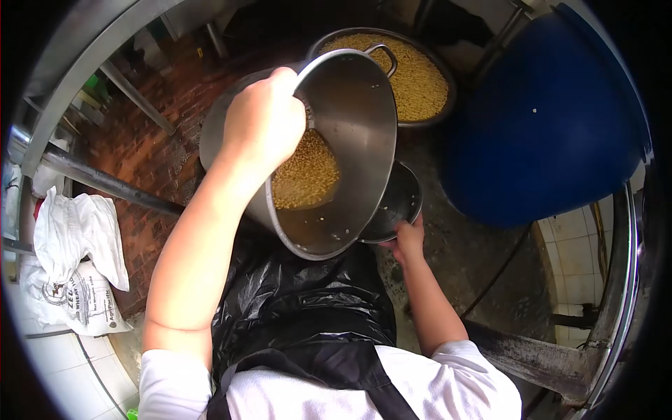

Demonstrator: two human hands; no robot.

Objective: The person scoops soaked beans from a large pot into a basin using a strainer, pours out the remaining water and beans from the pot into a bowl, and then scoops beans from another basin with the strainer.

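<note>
Leaning well over in the head view, the pot [364, 147] holds grain [308, 168] and what looks like brownish water, pooled toward 1 side, presumably because of the tilt. The left hand [269, 119] is closed at the pot's upper left edge, probably to control that lean; whether it clasps the rim or a handle is hidden. The other handle [393, 61] is bare, at the pot's top. Just right of the pot's lower lip, partly behind it, is a bowl [395, 203]; the right hand's [408, 241] grip is closed around its rim, seemingly steadying it close by. I cannot tell whether bowl and pot touch. Behind the pot stands a tub [428, 122] filled with pale grain; right of the pot is a blue barrel [539, 140].
</note>
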